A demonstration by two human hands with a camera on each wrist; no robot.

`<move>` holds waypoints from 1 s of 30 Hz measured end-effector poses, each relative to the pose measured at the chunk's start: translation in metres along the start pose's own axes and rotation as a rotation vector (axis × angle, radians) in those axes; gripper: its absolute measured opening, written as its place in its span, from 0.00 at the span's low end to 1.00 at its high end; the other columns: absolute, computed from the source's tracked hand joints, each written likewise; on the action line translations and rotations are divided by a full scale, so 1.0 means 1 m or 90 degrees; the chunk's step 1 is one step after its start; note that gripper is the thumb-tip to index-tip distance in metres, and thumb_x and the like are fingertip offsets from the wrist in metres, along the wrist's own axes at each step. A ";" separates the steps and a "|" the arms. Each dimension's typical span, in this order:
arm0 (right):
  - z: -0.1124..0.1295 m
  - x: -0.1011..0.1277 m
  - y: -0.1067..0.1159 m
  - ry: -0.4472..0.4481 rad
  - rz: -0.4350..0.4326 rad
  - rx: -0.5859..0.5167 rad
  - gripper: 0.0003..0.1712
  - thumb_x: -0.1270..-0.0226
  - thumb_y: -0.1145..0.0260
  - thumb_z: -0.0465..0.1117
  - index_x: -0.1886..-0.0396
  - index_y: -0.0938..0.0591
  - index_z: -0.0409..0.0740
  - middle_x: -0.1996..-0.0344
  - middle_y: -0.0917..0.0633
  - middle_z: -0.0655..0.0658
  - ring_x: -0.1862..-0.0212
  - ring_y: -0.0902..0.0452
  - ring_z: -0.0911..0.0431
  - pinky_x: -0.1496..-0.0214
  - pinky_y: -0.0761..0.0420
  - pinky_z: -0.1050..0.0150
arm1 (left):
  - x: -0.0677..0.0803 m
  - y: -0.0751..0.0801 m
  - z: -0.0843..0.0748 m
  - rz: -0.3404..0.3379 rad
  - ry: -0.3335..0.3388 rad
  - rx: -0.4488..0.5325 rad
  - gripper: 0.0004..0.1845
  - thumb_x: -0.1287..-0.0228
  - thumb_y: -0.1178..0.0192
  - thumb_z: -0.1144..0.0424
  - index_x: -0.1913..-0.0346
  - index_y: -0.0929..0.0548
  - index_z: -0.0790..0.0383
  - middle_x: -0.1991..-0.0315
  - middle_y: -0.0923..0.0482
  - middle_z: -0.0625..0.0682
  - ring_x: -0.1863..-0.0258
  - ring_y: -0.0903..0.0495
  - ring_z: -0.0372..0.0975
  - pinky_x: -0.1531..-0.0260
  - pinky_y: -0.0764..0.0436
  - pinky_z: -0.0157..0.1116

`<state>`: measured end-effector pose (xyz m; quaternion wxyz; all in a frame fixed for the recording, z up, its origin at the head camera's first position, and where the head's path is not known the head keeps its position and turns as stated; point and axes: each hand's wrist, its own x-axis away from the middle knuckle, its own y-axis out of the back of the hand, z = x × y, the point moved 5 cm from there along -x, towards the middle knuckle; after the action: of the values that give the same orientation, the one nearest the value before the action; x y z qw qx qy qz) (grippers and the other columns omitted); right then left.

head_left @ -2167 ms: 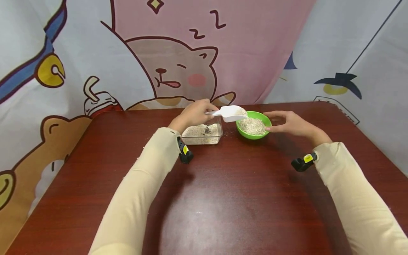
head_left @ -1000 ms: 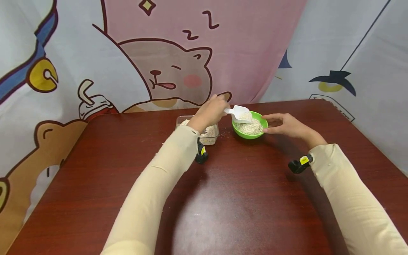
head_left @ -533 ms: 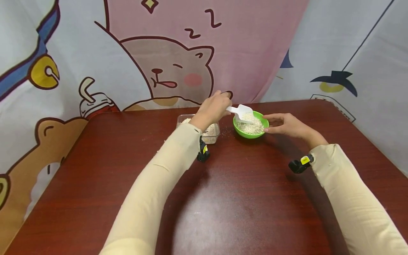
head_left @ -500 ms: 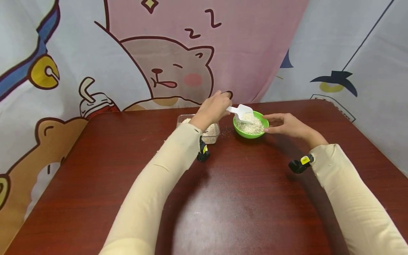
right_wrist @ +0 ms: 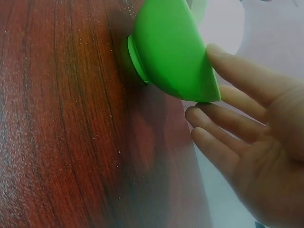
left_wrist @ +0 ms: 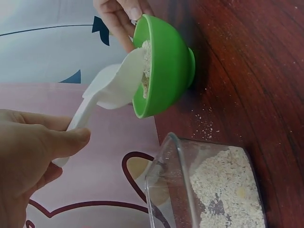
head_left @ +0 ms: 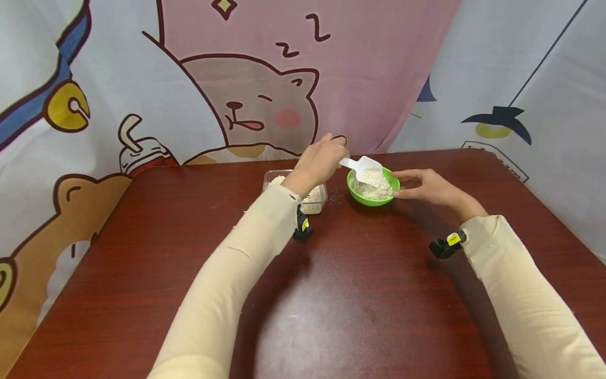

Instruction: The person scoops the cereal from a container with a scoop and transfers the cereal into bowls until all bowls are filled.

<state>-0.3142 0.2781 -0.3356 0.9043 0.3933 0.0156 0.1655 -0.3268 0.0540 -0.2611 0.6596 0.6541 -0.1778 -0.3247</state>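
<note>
My left hand [head_left: 318, 162] [left_wrist: 28, 156] pinches the handle of a white plastic scoop [head_left: 365, 167] [left_wrist: 111, 88], tipped nose-down over a green bowl [head_left: 374, 197] [left_wrist: 166, 66] [right_wrist: 171, 52]. Oat-like flakes [head_left: 376, 184] fill the bowl and slide off the scoop. My right hand [head_left: 423, 185] [right_wrist: 247, 137] steadies the bowl's right rim, thumb on the edge and fingers straight along its outer wall. A clear plastic box [head_left: 314, 199] [left_wrist: 209, 185] with more flakes stands just left of the bowl, partly hidden by my left wrist.
Everything stands on a dark red wooden table [head_left: 331, 295] near its far edge. Loose flakes [head_left: 337, 197] are scattered between the box and the bowl. A cartoon-printed cloth [head_left: 265, 79] hangs right behind the table.
The scoop came from over the box to above the bowl and has tipped further down, flakes sliding into the bowl. My right hand has stayed at the bowl's rim.
</note>
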 end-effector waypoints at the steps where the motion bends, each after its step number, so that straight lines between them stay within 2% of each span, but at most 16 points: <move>1: 0.000 0.000 0.000 0.000 0.001 0.002 0.38 0.44 0.32 0.49 0.36 0.33 0.38 0.43 0.28 0.32 0.43 0.31 0.44 0.47 0.29 0.50 | 0.000 0.000 0.000 -0.002 0.000 0.002 0.09 0.39 0.41 0.65 0.58 0.16 0.51 0.61 0.27 0.46 0.59 0.32 0.42 0.63 0.26 0.33; 11: -0.001 0.001 -0.001 -0.005 0.002 -0.007 0.38 0.43 0.32 0.48 0.36 0.33 0.38 0.44 0.27 0.33 0.43 0.31 0.44 0.47 0.29 0.49 | 0.004 0.000 -0.001 -0.042 -0.036 0.001 0.13 0.41 0.42 0.71 0.57 0.15 0.53 0.60 0.23 0.46 0.56 0.30 0.42 0.57 0.28 0.33; 17: -0.002 0.001 0.000 -0.002 -0.001 -0.007 0.38 0.44 0.32 0.48 0.36 0.33 0.38 0.44 0.27 0.34 0.45 0.30 0.45 0.50 0.27 0.56 | 0.006 0.005 -0.001 -0.086 -0.058 -0.028 0.16 0.40 0.46 0.75 0.57 0.15 0.53 0.60 0.23 0.46 0.57 0.31 0.40 0.61 0.26 0.31; 23: 0.000 0.001 -0.001 0.015 -0.002 -0.002 0.37 0.43 0.32 0.47 0.36 0.33 0.36 0.44 0.27 0.32 0.45 0.29 0.44 0.56 0.26 0.68 | 0.008 0.009 0.000 -0.120 -0.053 -0.050 0.16 0.38 0.49 0.74 0.56 0.16 0.53 0.60 0.23 0.45 0.60 0.32 0.39 0.65 0.29 0.29; 30: 0.000 0.001 -0.001 0.007 -0.006 -0.009 0.37 0.43 0.32 0.47 0.36 0.32 0.37 0.44 0.27 0.33 0.46 0.29 0.46 0.55 0.26 0.66 | 0.012 0.010 0.003 -0.147 -0.056 -0.065 0.16 0.38 0.48 0.73 0.53 0.17 0.54 0.57 0.23 0.45 0.57 0.31 0.40 0.62 0.27 0.29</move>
<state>-0.3135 0.2779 -0.3363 0.9077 0.3859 0.0212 0.1636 -0.3186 0.0431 -0.2533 0.6417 0.6211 -0.1130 -0.4355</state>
